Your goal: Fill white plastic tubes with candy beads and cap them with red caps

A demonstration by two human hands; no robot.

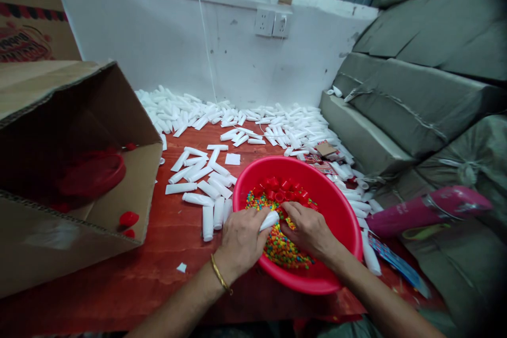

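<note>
My left hand (244, 238), with a gold bangle on the wrist, is closed round a white plastic tube (269, 220) over the near left part of a red basin (352, 222). Small multicoloured candies (283, 251) cover part of the basin's floor. Red caps (282, 186) lie heaped on the candies at the far side. My right hand (308, 228) is inside the basin, its bent fingers low among the candies, close to the caps and the tube. The fingertips are pinched together, and what they hold is hidden.
White tubes (202, 175) lie left of the basin, and many more (293, 124) line the wall. An open cardboard box (144, 185) with red items inside stands at left. A pink wrapped object (428, 211) and stacked grey-green bundles (420, 100) are at right.
</note>
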